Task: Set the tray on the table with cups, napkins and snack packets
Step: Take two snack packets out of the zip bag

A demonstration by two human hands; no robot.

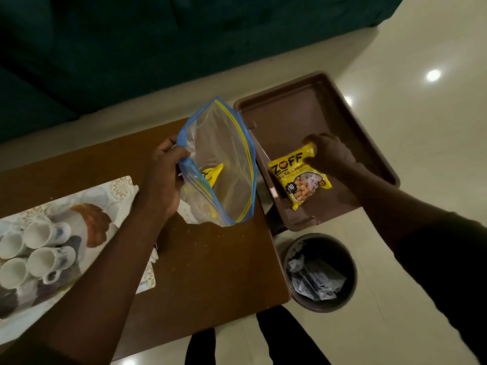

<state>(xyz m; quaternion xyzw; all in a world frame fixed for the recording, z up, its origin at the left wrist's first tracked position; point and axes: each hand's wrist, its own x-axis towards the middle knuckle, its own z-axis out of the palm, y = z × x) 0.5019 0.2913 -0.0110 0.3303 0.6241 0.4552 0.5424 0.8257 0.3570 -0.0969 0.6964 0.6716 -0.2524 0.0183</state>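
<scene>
Snack step: right hand [329,154], grip pinching a yellow soya-chunks packet [299,177], lowers it into the brown tray [303,111] at two o'clock. Left hand [164,177], grip clamped, holds the zip bag [224,159]; another packet next, I'd say.

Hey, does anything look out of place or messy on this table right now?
Yes: pale crumbs are scattered over the wooden table near the zip bag, and the brown tray overhangs the table's right end instead of sitting fully on it.
</scene>
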